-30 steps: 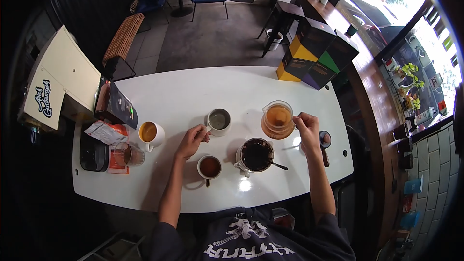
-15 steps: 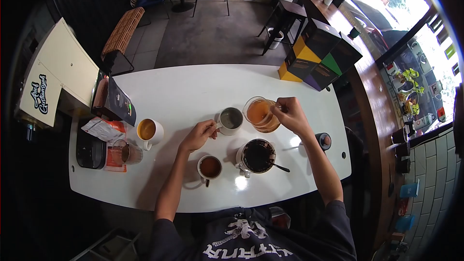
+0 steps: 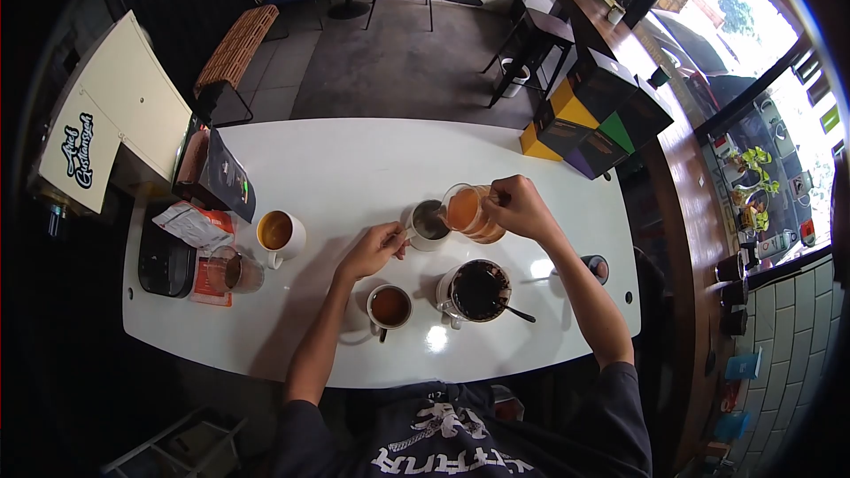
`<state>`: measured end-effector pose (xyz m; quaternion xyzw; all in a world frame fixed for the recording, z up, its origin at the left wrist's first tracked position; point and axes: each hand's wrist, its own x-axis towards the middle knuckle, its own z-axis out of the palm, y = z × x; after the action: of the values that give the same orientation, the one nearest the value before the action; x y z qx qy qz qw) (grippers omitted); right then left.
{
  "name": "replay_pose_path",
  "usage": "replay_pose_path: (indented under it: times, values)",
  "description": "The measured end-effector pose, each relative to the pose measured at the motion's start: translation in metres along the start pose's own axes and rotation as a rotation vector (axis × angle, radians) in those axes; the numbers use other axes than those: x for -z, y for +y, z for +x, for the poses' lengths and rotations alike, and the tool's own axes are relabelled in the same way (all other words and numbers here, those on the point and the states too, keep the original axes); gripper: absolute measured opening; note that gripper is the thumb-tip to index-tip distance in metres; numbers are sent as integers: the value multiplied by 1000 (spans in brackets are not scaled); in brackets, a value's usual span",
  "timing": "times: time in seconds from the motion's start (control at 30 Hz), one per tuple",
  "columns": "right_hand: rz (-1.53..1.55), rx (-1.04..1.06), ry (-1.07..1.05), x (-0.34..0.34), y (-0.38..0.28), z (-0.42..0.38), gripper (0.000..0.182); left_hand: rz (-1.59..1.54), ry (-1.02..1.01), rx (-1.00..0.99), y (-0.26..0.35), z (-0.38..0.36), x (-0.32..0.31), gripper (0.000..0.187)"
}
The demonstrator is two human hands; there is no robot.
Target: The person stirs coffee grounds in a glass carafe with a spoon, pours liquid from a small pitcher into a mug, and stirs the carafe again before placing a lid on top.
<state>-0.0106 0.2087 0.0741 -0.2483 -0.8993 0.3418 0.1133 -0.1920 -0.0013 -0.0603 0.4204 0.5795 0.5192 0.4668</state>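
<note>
My left hand is closed on the handle of a white mug, whose greyish inside faces up. In my right hand is a glass carafe with amber-brown liquid, gripped by its handle. The carafe tilts left, its rim right at the mug's edge. Nearer my body stands a cup of brown drink. To its right, a dripper with wet dark coffee grounds has a spoon resting in it.
At left are a white mug of orange-brown drink, a clear glass, a foil pouch and a cream-coloured machine. A small dark jar sits beyond my right forearm. Dark boxes stand at the table's far right corner.
My right hand has moved slightly left and tipped the carafe further, bringing its rim to the mug. My left hand keeps hold of the mug's handle. The whole view has shifted slightly.
</note>
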Motion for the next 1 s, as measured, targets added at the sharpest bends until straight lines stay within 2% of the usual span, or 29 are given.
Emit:
replay_pose_path:
  times: [0.57,0.63,1.0]
  values:
    - [-139,-19,-56,28,-17,3,27,-89,2,49,-5,0,-2,23]
    - [-122,84,-11,27,-16,3,28,-75,-9,29,-3,0,-2,24]
    - [-166,129,-26,34,-29,9,28,-65,-10,3,-6,0,-2,23]
